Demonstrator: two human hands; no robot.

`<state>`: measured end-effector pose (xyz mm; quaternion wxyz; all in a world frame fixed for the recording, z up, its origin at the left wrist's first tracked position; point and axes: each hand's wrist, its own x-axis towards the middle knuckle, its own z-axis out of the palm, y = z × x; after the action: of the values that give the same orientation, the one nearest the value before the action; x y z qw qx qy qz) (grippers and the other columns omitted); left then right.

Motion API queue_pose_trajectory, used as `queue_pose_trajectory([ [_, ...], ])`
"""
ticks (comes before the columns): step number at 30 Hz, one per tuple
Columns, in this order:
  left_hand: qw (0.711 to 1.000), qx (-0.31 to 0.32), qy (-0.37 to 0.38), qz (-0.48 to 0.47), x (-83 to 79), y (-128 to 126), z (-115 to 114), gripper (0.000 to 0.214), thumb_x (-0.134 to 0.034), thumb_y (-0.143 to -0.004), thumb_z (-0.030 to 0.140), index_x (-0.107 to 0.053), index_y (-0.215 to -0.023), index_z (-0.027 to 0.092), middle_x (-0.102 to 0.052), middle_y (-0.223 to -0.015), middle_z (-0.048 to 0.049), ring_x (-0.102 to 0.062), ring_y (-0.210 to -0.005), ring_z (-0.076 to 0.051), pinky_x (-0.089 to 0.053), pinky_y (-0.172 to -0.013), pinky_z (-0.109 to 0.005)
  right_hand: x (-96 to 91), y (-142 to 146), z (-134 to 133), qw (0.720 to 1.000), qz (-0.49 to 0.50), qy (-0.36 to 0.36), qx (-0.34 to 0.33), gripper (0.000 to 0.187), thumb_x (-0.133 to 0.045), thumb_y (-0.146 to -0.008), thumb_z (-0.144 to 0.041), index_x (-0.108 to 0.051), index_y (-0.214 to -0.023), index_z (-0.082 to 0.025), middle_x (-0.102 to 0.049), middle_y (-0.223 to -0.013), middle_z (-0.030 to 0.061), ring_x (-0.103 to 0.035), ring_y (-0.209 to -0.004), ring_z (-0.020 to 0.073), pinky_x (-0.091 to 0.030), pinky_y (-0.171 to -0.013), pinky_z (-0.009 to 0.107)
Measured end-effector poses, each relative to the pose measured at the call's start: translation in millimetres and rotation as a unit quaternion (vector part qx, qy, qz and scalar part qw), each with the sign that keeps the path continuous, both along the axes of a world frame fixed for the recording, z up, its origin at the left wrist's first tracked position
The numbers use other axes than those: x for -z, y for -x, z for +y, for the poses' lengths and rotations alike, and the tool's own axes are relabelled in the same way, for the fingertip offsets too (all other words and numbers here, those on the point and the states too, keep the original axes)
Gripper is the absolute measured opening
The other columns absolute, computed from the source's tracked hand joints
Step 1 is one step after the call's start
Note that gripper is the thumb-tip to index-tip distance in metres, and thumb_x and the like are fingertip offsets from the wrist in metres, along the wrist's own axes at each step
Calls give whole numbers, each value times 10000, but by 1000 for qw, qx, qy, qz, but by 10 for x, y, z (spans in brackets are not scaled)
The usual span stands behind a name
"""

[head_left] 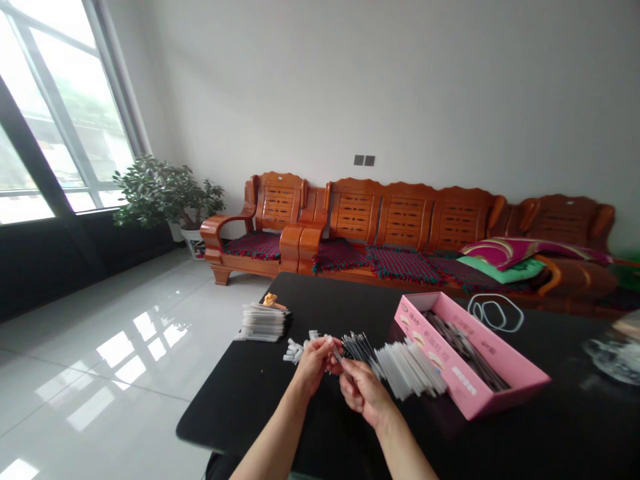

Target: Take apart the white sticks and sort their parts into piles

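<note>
My left hand (pixel 315 363) and my right hand (pixel 364 392) are close together over the black table (pixel 235 400). Between their closed fingers runs a slim, pale tube (pixel 338 355), gripped from both ends. Small white caps (pixel 295 351) lie just beyond my left hand, partly hidden by it. Behind my right hand is a bunch of thin dark sticks (pixel 358 348). To its right, many translucent white tubes (pixel 411 370) lie side by side. A neat stack of pale tubes (pixel 262 323) sits at the table's far left edge.
A pink box (pixel 493 404) holding dark sticks stands right of the tubes. White loops (pixel 495 313) lie behind it. A small orange-yellow object (pixel 271 300) rests by the left stack. Beyond the table are a wooden sofa (pixel 355 210) and a potted plant (pixel 170 193).
</note>
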<state>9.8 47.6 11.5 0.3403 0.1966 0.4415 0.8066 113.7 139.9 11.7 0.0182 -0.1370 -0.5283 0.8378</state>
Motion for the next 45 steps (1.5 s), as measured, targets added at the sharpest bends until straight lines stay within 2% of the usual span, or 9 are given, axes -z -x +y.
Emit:
queue_pose_trajectory([
  [3,999,-33,11,1,28,9,57,378,-671,-743,459,-696,-788,84,-639,-655,-51,-452,-425,-49,-313,-411,-174,27,24,-9,999,-20,-18,31,370,-579,-772,-552,-525,-773,-185,-309,-402,-129,-129,-299,19,-93,-294,160],
  [6,998,-64,21,-1,54,2,112,369,-684,-723,460,-691,-750,92,-609,-578,-23,-426,-394,-47,-308,-397,-175,27,55,-15,982,-3,-168,92,410,-522,-791,-586,-517,-713,-183,-306,-407,-111,-184,-323,34,-133,-326,178],
  [12,997,-76,11,-20,73,-29,172,354,-694,-717,446,-690,-758,95,-611,-581,-22,-468,-440,-55,-342,-424,-161,-48,43,-13,870,88,-451,181,444,-430,-864,-533,-592,-673,-166,-615,-638,56,-530,-591,136,-373,-516,226],
  [18,999,-12,-17,-37,27,52,106,366,-692,-728,451,-681,-791,90,-652,-668,-50,-423,-419,-32,-322,-418,-158,-34,46,-34,980,-15,-175,93,481,-468,-800,-630,-573,-802,-160,-470,-422,-59,-255,-281,48,-184,-296,185],
  [21,999,-13,-19,-45,1,90,70,385,-708,-709,456,-678,-786,81,-650,-664,-54,-412,-405,-28,-306,-404,-158,-22,41,-24,998,-7,-52,35,458,-513,-787,-610,-576,-854,-161,-412,-397,-96,-178,-277,33,-157,-282,172],
  [26,998,-53,-2,-47,35,58,129,397,-738,-665,458,-683,-744,73,-644,-635,-56,-437,-415,-35,-314,-400,-155,-46,61,-30,988,0,-137,76,417,-491,-809,-596,-557,-737,-191,-261,-398,-111,-157,-313,49,-157,-324,201],
  [32,970,-220,0,-107,25,293,88,358,-757,-622,426,-676,-720,91,-644,-636,-49,-475,-444,-42,-346,-420,-150,82,-57,-12,803,57,-558,200,387,-459,-867,-521,-586,-646,-231,-551,-528,34,-509,-501,153,-312,-547,267],
  [40,892,-331,226,210,166,493,-325,395,-645,-710,477,-718,-907,143,-594,-539,9,-515,-446,-123,-370,-486,-229,252,-284,367,728,-16,-630,268,366,-399,-892,-421,-678,-1007,-215,-719,-928,126,-655,-823,265,-414,-712,315],
  [45,800,-376,318,343,420,378,-382,192,-604,-760,355,-645,-881,212,-631,-673,4,-547,-533,-140,-384,-577,-240,223,-412,980,580,-126,-737,323,332,-391,-835,-250,-666,-999,-165,-708,-902,138,-646,-755,247,-403,-659,312],
])
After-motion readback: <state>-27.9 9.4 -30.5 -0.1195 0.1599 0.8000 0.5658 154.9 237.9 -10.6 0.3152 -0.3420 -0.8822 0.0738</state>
